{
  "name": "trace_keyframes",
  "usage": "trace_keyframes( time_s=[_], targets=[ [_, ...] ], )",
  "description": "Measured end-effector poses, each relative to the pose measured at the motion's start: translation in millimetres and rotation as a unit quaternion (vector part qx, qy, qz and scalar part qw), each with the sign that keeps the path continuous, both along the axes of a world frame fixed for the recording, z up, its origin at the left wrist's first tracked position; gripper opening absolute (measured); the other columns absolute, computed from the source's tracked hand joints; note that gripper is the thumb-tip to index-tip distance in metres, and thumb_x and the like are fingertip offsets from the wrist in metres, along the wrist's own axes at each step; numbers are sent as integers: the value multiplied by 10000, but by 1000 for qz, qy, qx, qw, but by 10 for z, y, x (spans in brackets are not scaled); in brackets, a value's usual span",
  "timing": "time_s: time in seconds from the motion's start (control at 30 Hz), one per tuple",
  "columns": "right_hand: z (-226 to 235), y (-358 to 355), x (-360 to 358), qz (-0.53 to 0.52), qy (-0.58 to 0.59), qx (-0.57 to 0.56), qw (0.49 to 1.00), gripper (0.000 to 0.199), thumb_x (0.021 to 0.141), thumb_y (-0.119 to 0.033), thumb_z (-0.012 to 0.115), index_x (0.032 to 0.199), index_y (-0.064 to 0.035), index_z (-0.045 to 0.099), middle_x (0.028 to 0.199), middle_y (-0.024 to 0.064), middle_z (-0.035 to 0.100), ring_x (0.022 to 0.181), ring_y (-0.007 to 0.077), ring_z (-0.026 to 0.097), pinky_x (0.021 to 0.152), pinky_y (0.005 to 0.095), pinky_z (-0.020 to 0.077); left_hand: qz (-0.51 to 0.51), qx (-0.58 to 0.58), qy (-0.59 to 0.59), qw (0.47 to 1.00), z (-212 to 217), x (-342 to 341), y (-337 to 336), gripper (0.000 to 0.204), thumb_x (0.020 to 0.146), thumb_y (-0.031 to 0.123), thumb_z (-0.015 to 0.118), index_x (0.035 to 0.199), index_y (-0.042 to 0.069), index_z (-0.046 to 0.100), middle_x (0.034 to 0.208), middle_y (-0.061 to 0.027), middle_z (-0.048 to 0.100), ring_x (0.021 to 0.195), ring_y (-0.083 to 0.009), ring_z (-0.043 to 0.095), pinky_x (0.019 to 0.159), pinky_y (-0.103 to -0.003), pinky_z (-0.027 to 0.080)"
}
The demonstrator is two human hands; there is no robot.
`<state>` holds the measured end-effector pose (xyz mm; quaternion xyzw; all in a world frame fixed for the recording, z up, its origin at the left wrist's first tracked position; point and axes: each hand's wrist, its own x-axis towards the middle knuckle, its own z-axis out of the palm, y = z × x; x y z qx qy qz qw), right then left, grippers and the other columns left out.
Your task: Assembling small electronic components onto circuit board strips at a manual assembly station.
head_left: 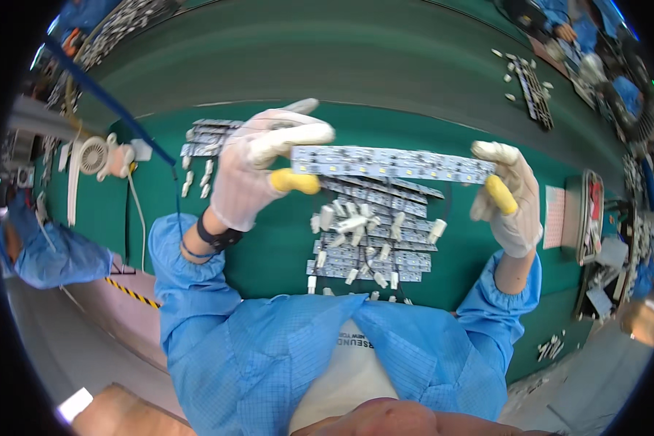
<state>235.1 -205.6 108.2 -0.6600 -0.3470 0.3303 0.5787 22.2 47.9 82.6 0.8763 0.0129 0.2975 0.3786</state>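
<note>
Both hands wear white gloves with yellow thumb tips. My left hand (258,163) pinches the left end of a long grey circuit strip (392,163) with small square parts on it. My right hand (507,196) grips the strip's right end. The strip is held level above the green table (283,247). Below it lies a stack of similar strips (374,251) with several small white connectors (356,225) scattered on top.
More strips (207,138) lie at the back left. A small white fan (94,156) stands at the far left. A tray (592,214) sits at the right edge. Another strip and connectors (534,83) lie far right. A blue-sleeved person (43,254) is at left.
</note>
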Motion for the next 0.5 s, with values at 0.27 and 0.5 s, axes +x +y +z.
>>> trace_keyframes(
  time_s=[0.27,0.5],
  targets=[
    [-101,50,17,-17,-10,11,1000,501,876,-302,634,1199,49,478,853,71,609,477,44,483,414,149,345,22,72,-27,997,-22,11,47,548,773,532,587,1055,66,648,982,-113,666,987,-294,621,931,-450,470],
    [13,-23,-188,2,-9,52,999,474,871,-289,627,1168,53,486,848,131,601,440,68,474,403,158,348,74,-3,17,997,-108,49,101,510,761,499,603,1059,90,662,977,-98,672,1049,-289,614,789,-333,514]
  ],
)
